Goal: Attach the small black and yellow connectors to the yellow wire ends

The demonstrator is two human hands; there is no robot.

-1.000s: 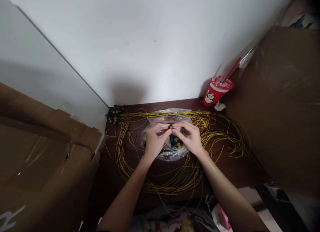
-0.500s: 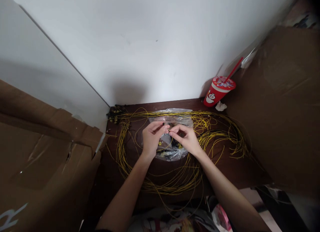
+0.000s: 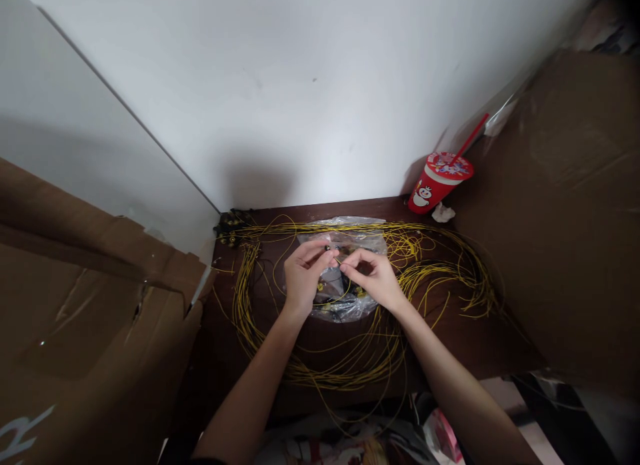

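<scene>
Over a clear plastic bag (image 3: 350,311) in the middle of the table, my two hands meet almost fingertip to fingertip. My left hand (image 3: 305,275) pinches a small black connector-like piece (image 3: 327,248) between thumb and fingers. Just to its right, my right hand (image 3: 373,271) is closed in a pinch on a thin yellow wire (image 3: 339,261) that runs from the black piece. Small yellow and black parts (image 3: 360,292) lie in the bag under my hands. Whether the wire sits inside the black piece is too small to tell.
Bundles of yellow wires (image 3: 330,378) curve around the bag, with more wires (image 3: 450,271) at right. Black wire ends (image 3: 233,225) cluster at the far left corner. A red cup with straw (image 3: 435,188) and crumpled tissue (image 3: 443,213) stand back right. Cardboard (image 3: 90,331) flanks the left side.
My right hand has shifted slightly right, leaving a little more wire showing between the fingertips. The left hand keeps its pinch in nearly the same place.
</scene>
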